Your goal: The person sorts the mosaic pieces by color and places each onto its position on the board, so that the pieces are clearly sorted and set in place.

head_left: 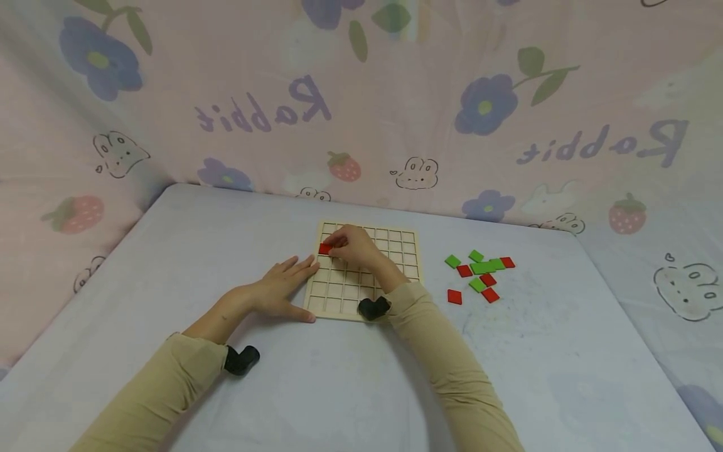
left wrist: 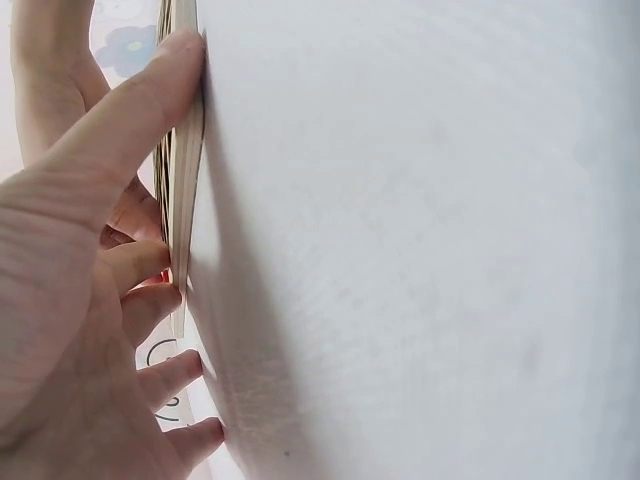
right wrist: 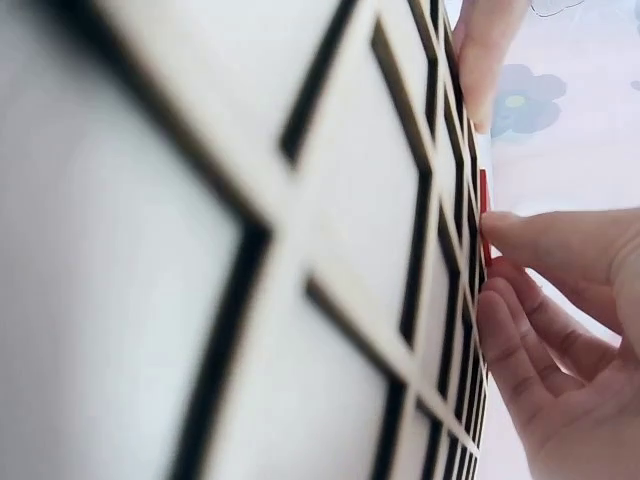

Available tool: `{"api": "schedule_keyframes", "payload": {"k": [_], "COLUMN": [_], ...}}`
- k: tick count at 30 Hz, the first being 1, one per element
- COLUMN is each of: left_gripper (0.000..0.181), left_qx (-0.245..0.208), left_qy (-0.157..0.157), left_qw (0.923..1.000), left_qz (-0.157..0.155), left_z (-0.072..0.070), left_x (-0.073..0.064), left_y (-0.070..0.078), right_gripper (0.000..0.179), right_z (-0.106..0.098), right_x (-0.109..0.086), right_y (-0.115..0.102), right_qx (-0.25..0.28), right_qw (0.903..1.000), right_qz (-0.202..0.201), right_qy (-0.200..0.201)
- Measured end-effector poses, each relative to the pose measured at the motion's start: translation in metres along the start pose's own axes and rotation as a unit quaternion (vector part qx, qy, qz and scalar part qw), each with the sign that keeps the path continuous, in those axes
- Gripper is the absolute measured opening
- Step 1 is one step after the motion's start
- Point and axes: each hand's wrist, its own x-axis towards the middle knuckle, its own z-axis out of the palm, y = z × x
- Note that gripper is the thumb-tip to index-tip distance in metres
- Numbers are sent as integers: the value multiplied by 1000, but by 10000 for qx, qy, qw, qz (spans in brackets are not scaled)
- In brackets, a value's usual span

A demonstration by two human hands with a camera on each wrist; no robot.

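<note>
A wooden grid board (head_left: 337, 315) lies flat, with raised strips dividing it into square cells. My right hand (head_left: 357, 247) reaches over its far left part and pinches a red square tile (head_left: 324, 249) by the edge. In the right wrist view the red tile (right wrist: 484, 200) sits between thumb and fingers, right at the grid's surface. My left hand (head_left: 277, 290) is spread along the board's left side, fingertips and thumb touching the frame. The left wrist view shows that thumb (left wrist: 165, 85) straight against the board's edge (left wrist: 185, 170).
To the right of the board lie loose red and green square tiles (head_left: 482, 268), some overlapping. The white table (head_left: 361, 383) meets a printed cloth (head_left: 271, 150) at the back and sides. A black device (head_left: 241, 360) is strapped at each wrist.
</note>
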Motion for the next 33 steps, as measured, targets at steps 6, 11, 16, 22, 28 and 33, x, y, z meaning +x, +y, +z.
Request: {"api": "schedule_keyframes", "payload": {"k": [6, 11, 16, 22, 28, 33], "left_gripper": [100, 100, 100, 100, 101, 101], "left_qx": [46, 13, 58, 80, 95, 95], "left_qy": [-22, -38, -52, -27, -43, 15], "left_qw": [10000, 10000, 9999, 9999, 9999, 9999], "left_qz": [-33, -67, -82, -104, -112, -55], "left_z": [1, 1, 1, 1, 2, 2], "left_x": [1, 1, 1, 2, 1, 1], "left_y": [0, 0, 1, 0, -1, -1], "right_gripper": [26, 27, 28, 28, 29, 29], "right_z": [1, 0, -2, -6, -9, -10], "right_x": [0, -1, -4, -11, -18, -22], "right_y": [0, 1, 3, 5, 9, 11], "right_qx": [-5, 13, 112, 623, 919, 1097], "right_qw": [10000, 10000, 9999, 9976, 9950, 9933], "right_qz": [46, 85, -33, -159, -115, -24], "right_qy": [23, -13, 27, 258, 373, 360]}}
